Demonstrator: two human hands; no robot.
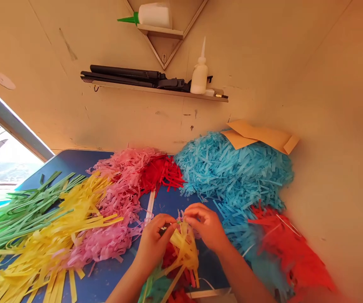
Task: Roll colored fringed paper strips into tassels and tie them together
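Note:
Near the table's front edge, my left hand (157, 237) and my right hand (206, 225) face each other with fingertips pinched. Between them hangs a yellow paper tassel (186, 248), its top caught at the fingers. Thin pale strands poke up there, too fine to make out fully. Red and green paper strips (151, 286) lie below the yellow tassel, close to my left wrist. Just left of my left hand spreads a heap of pink and lilac paper fringe (105, 240). A large pile of light blue paper fringe (234, 172) rises behind my right hand.
Yellow strips (74, 210) and green strips (26, 219) cover the left of the blue table (70, 162). Red fringe (160, 172) sits at the back, more red fringe (295, 252) at right. Folded brown paper (257, 136) tops the blue pile. A wall shelf (156, 88) holds a glue bottle (199, 78).

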